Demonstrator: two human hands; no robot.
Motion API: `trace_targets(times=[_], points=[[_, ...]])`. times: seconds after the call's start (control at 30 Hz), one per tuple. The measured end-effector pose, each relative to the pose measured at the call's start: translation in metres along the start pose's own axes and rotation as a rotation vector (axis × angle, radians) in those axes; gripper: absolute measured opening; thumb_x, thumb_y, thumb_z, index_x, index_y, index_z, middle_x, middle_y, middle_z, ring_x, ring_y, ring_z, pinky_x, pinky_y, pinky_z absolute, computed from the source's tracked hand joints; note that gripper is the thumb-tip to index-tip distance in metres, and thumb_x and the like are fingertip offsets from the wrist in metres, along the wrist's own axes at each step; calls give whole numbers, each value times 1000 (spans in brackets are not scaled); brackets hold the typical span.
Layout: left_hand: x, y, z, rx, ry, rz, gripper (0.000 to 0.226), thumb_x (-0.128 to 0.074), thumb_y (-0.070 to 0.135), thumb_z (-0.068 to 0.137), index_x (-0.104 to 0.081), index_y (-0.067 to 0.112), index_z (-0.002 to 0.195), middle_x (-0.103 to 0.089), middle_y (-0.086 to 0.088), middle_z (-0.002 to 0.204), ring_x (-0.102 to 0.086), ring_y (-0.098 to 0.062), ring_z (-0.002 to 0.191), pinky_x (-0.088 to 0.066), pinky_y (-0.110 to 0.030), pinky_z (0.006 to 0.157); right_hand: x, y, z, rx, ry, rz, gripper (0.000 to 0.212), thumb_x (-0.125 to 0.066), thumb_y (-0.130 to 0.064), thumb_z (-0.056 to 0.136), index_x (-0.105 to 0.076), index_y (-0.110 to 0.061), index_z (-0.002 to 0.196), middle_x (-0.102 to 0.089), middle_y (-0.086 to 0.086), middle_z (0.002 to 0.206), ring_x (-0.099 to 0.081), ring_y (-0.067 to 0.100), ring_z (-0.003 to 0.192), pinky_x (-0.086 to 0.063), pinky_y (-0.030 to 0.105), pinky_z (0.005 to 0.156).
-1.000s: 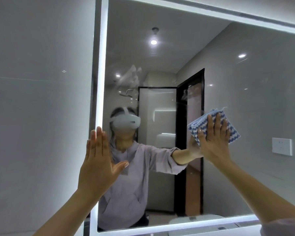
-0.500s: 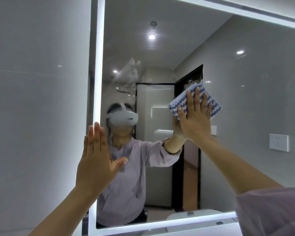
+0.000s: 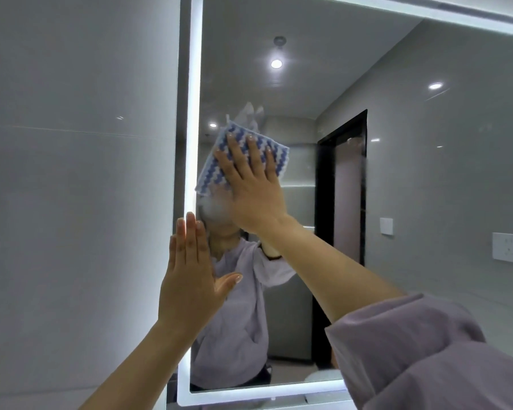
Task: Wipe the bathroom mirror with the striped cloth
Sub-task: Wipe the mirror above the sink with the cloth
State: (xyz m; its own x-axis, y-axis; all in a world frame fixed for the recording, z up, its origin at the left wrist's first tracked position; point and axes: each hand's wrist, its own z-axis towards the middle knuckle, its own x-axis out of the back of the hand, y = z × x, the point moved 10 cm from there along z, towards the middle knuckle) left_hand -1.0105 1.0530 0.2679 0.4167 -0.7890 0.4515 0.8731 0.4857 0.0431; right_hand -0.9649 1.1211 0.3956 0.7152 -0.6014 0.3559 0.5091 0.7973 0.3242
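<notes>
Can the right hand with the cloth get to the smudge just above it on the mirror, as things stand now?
Probably yes. The right hand presses the striped cloth flat on the mirror, and the smudge lies just above the cloth's top edge. Nothing stands between them; the left hand rests lower, at the lit frame.

light: bright LED strip (image 3: 193, 113) edging mirror, reflected ceiling spot (image 3: 276, 63) | tone: dim, grey | blur: slight | edges: wide-angle bowing
</notes>
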Motion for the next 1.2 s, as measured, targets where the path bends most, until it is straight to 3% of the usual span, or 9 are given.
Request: trace_targets(times=[0.17,0.4,0.53,0.73,1.2], points=[[0,-1,1,11,-6,8,113,-26,82,69,-7,4,148,-4,-15,156,-7,-30,144,-9,-40,117,-3,-31,17,125,-33,-57,68,-23,-56,96,-1,-25,153,7,3,161,15,28,146,9,53,116],[2,0,1,2,16,-4,111,-27,80,70,-15,0,146,-12,-19,155,-14,-34,143,-18,-45,115,0,-32,18,167,-27,-111,68,-24,-57,96,-3,-26,153,6,3,161,13,28,147,15,47,116],[1,0,0,-1,10,-2,112,-24,81,70,-10,1,147,-5,-17,156,-7,-33,144,-13,-43,117,5,-23,18,192,-36,-110,68,-27,-58,96,-2,-28,152,6,1,161,11,26,147,11,47,118],[-4,-2,-1,-14,6,5,111,-26,80,73,-2,2,148,3,-15,158,0,-31,146,-9,-41,116,17,43,10,57,-11,-74,69,-22,-59,96,2,-27,152,9,2,161,15,24,146,10,45,118],[-5,-3,-2,-7,17,9,111,-24,81,73,-6,2,148,0,-14,158,-1,-31,146,-9,-41,116,24,213,-59,-270,36,-76,70,-3,-68,90,10,-35,150,12,-4,160,15,19,146,2,45,120]])
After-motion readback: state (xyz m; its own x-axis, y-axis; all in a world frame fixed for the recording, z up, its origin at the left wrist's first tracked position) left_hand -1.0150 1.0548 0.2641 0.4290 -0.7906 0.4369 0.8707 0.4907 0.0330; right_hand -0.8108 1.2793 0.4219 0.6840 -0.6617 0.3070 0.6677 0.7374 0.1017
